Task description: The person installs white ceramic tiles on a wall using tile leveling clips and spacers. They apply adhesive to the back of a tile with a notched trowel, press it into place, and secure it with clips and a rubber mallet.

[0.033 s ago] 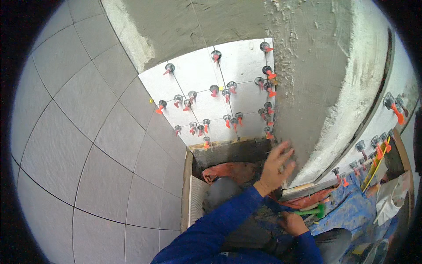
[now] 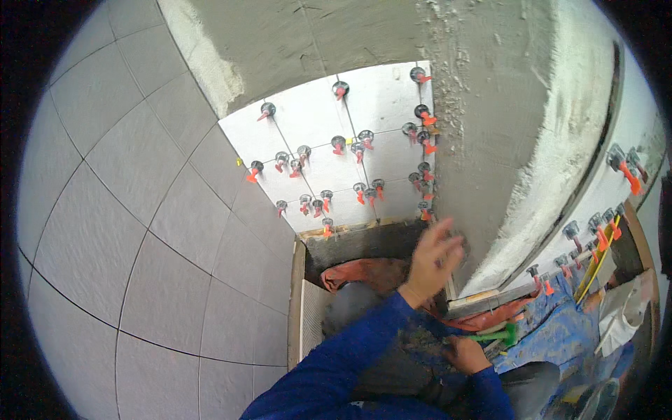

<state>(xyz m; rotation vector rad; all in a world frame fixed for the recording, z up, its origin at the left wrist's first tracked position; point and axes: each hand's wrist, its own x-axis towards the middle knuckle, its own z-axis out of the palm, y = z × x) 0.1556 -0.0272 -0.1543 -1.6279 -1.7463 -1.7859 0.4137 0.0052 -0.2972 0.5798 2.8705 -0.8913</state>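
My left hand (image 2: 434, 262) is raised beside the lower corner of the grey mortar-coated wall (image 2: 490, 126). Its fingers are spread and a little blurred, and I see nothing held in them. Lower down, my right hand (image 2: 467, 355) is closed, its fingers curled over something I cannot make out. A green tool (image 2: 505, 334) lies right by it. Ahead of me, white tiles (image 2: 308, 126) cover the lower back wall. Round black tile levelling clips with red handles (image 2: 341, 89) sit along their joints.
Large grey tiles (image 2: 98, 210) cover the left wall. At lower right lie a blue sheet (image 2: 546, 322) and a white cloth or bag (image 2: 623, 315). A reddish sheet (image 2: 371, 271) rests in the recess under the back wall. More clips (image 2: 623, 168) stud the right wall.
My left hand has shifted slightly to the left, away from the mortar-coated wall. My right hand stays about where it was.
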